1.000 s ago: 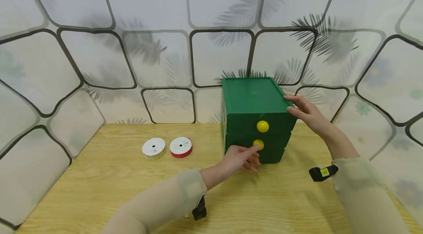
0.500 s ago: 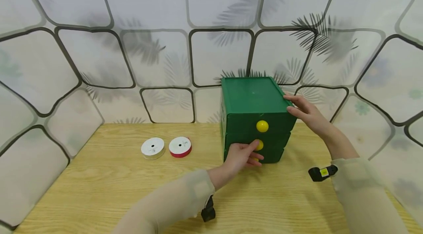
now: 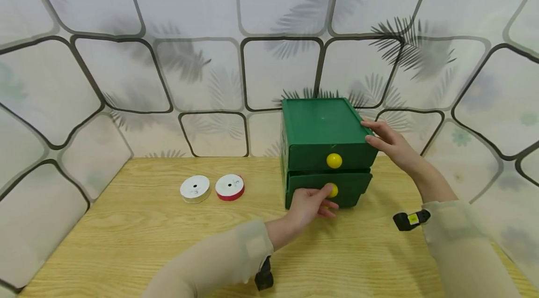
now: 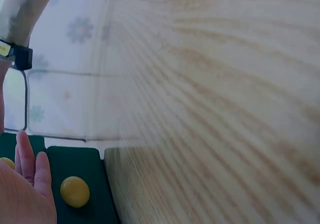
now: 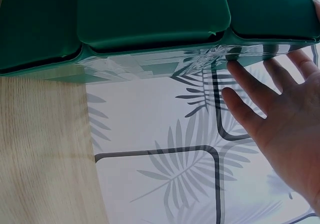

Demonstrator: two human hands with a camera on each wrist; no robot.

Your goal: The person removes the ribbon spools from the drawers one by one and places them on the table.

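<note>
Green drawer cabinet point(image 3: 324, 141) stands at the back of the wooden table point(image 3: 139, 237), against the patterned backdrop; taken as landmark for all positions below.

My left hand point(image 3: 310, 203) is at the cabinet's front, low down, on the lower drawer point(image 3: 328, 189). Thumb and fingers are curled about that drawer's yellow knob point(image 3: 333, 190), pinching it; the knob is half covered by my thumb. The lower drawer front stands a little forward of the upper drawer point(image 3: 330, 157), with a dark gap showing between the two. The upper drawer's yellow knob point(image 3: 334, 161) is free, directly above my left hand. In the left wrist view only the palm edge and two fingers point(image 4: 35, 166) show beside a yellow knob point(image 4: 75, 191); grip not readable there.

My right hand point(image 3: 389, 141) lies flat against the cabinet's right upper edge, fingers straight and slightly spread, fingertips touching the top rim. Right wrist view confirms this: fingers point(image 5: 255, 92) are extended, tips on the green edge.

Left of the cabinet, well apart from it, two ribbon spools lie flat on the table: a red spool point(image 3: 229, 187) nearer the cabinet, a white spool point(image 3: 195, 189) just beside it, farther out. Small marks on their labels, too small to read. No legible writing on the cabinet.
</note>
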